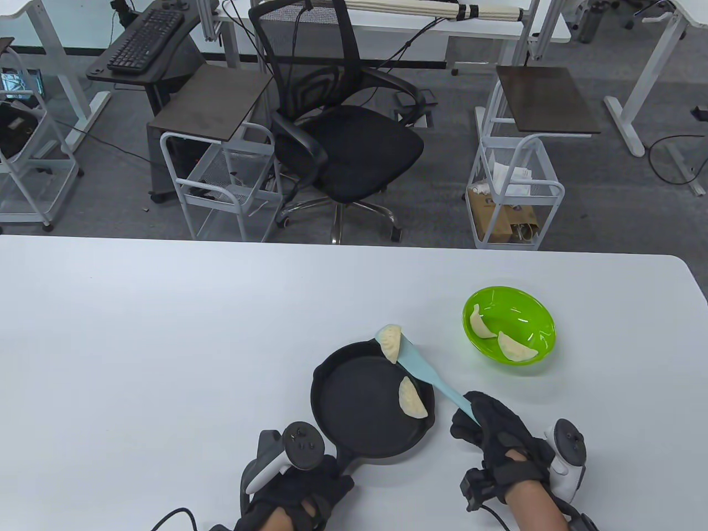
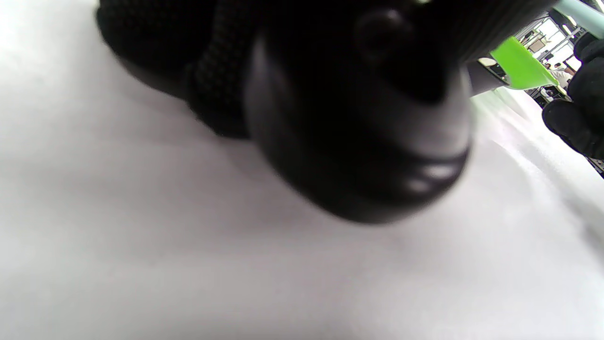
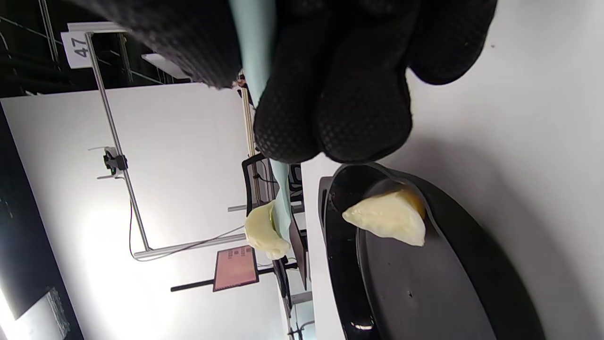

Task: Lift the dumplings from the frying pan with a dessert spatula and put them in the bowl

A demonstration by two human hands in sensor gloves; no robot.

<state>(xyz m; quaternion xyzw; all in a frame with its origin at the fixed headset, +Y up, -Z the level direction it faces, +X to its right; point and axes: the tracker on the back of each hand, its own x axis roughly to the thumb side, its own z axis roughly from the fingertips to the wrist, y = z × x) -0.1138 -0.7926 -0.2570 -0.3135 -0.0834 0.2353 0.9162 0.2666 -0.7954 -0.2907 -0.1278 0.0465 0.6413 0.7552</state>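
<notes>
Dumpling [image 1: 390, 342], pale and crescent-shaped, rides the light-blue spatula [image 1: 423, 371] gripped by the right hand [image 1: 492, 431] above the black pan [image 1: 354, 409] rim; left hand [image 1: 298, 492] clasps the pan handle on a white table [image 1: 138, 343].

Black-gloved hands [image 1: 492, 437] wear white-and-black trackers [image 1: 567, 453], trailing cables.

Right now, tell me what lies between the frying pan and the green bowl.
In the table view, only the light blue spatula crosses the gap between the frying pan and the green bowl, over bare white table.
</notes>
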